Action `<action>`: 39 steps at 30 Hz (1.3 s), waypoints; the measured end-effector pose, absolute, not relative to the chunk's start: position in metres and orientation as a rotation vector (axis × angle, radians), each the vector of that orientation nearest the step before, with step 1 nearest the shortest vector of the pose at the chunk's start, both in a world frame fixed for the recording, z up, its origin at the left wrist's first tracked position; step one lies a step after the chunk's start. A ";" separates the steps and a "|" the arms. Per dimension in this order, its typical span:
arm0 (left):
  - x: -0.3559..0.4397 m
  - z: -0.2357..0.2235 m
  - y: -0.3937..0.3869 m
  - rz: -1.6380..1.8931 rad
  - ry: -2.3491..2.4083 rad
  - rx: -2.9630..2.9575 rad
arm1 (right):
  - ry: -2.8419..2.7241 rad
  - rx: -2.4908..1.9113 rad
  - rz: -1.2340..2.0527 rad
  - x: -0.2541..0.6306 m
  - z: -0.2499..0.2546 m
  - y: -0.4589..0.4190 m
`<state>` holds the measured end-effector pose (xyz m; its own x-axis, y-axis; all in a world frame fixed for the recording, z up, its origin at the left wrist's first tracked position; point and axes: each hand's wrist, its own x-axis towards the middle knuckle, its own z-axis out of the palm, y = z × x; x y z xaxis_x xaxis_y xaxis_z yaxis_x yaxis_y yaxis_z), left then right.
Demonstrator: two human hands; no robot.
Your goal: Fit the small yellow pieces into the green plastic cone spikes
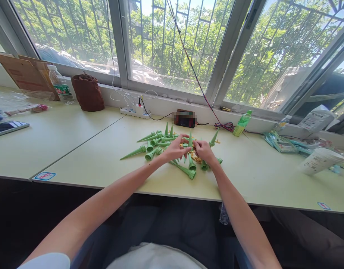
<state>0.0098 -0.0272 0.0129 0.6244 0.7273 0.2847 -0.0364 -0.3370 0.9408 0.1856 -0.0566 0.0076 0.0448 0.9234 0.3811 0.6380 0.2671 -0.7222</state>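
Observation:
A green plastic watering spike [190, 139] stands point up between my two hands. My left hand [175, 148] is curled around its near side, with the thumb and fingers at the spike. My right hand [203, 150] is closed in a pinch against the spike's other side; whatever sits between those fingers is hidden. Around and under the hands lies a loose pile of similar green spikes, among them one pointing left [134, 152] and one with its open collar toward me [185, 170]. Small yellow valve pieces [197, 158] lie beneath my right hand. Another upright spike [213, 138] carries a yellow piece.
Behind the pile, a dark device with a blurred screen [185, 119] leans near a power strip [135, 111]. At right are a green-labelled bottle [242, 123], plastic packets [282, 141] and a white cup [323, 160]. A brown pouch [87, 92] and phone [9, 128] are left.

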 end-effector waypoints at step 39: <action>0.017 0.018 -0.033 0.951 0.655 1.591 | -1.576 -1.257 0.653 0.184 -0.002 -0.050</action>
